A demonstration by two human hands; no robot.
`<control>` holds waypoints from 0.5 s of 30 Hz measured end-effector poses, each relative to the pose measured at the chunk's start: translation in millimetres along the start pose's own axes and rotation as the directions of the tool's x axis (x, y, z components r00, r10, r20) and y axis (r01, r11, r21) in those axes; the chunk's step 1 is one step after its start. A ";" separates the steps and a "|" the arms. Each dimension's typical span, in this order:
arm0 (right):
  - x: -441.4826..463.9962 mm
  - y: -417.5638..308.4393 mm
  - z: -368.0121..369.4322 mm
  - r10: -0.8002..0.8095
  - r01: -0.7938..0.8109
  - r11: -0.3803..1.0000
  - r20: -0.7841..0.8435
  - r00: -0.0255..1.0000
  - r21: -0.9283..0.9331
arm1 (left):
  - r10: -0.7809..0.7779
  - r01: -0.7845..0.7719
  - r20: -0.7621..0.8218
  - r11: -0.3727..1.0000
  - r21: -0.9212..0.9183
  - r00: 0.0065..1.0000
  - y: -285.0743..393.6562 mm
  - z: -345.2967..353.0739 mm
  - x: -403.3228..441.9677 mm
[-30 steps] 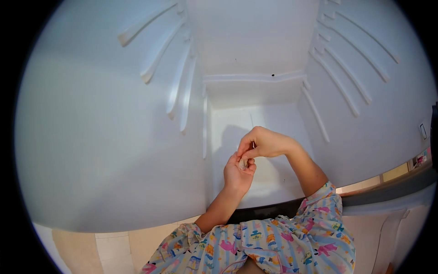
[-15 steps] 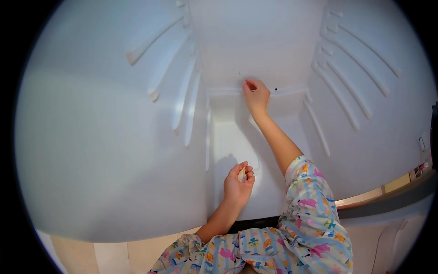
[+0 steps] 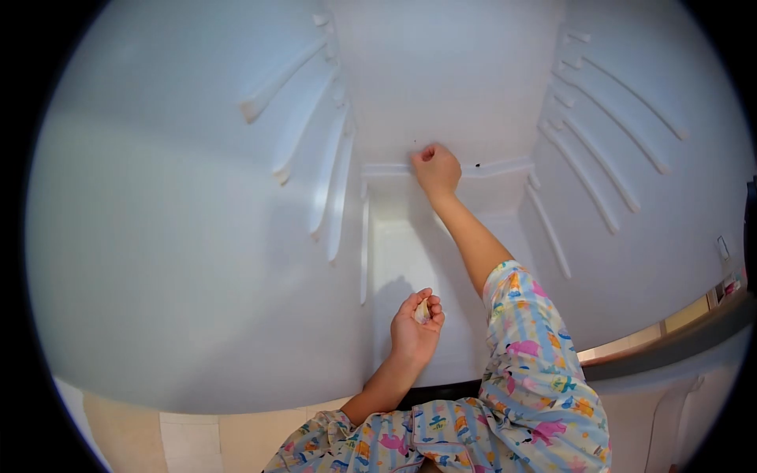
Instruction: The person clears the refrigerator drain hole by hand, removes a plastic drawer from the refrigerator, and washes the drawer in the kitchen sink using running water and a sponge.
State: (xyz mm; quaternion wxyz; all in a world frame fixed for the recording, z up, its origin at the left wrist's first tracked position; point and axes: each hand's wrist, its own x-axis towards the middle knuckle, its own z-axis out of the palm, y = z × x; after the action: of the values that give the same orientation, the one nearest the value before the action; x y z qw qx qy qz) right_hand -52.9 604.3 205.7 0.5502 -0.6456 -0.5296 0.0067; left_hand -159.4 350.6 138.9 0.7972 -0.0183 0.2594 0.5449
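Note:
The white inside of a fridge-like cabinet (image 3: 449, 71) surrounds both hands. My left hand (image 3: 415, 331), palm up and fingers curled, holds a small pale object (image 3: 423, 312) low in front of the cabinet floor. What the object is cannot be made out. My right hand (image 3: 438, 169) reaches to the back wall, just above the ledge (image 3: 505, 167), with its fingers pinched together near a tiny dark speck. Whether anything is between those fingertips is hidden. Right of this hand, a small dark hole (image 3: 477, 165) shows in the wall.
Moulded shelf ridges (image 3: 347, 197) line the left wall, and more ridges (image 3: 587, 169) run along the right wall. A dark edge strip (image 3: 445, 392) crosses the front of the cabinet. Light floor tiles (image 3: 189, 437) show at lower left. The sleeves are patterned.
From beside my left hand, my right hand has moved up and away to the back wall. My left hand stays low with the pale object, and the view has tilted slightly.

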 end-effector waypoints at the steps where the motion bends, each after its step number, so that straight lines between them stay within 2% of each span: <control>1: -1.4 1.6 -6.6 0.014 -0.014 1.000 0.037 0.999 0.002 | -0.006 0.006 -0.013 1.000 0.004 1.000 1.7 4.5 -2.1; 3: -4.1 3.4 -18.5 0.041 -0.042 0.999 0.116 0.992 0.007 | 0.004 -0.004 -0.007 1.000 0.030 1.000 2.9 10.4 -7.1; 6: -4.1 10.1 -12.1 -0.098 0.099 0.968 -0.016 0.995 0.232 | -0.007 0.008 -0.030 0.999 0.046 1.000 5.3 16.6 -11.2; 9: 0.9 9.9 -5.9 -0.276 0.296 0.932 -0.121 0.954 0.211 | -0.012 0.013 -0.017 0.999 0.052 1.000 5.5 14.6 -10.8; 12: 3.1 2.9 0.9 -0.152 0.166 0.972 -0.089 0.984 0.169 | 0.001 0.000 -0.031 0.999 0.050 1.000 5.1 15.8 -11.8; 15: 1.8 -1.9 12.0 -0.109 0.126 0.986 -0.151 0.983 0.106 | 0.004 -0.003 -0.025 0.999 0.048 1.000 4.0 11.4 -7.0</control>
State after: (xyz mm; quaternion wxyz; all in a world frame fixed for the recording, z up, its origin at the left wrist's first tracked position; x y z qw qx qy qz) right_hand -60.5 613.6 203.4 0.6229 -0.5790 -0.5244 -0.0420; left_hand -160.3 349.8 152.8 0.7931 -0.0058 0.2823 0.5397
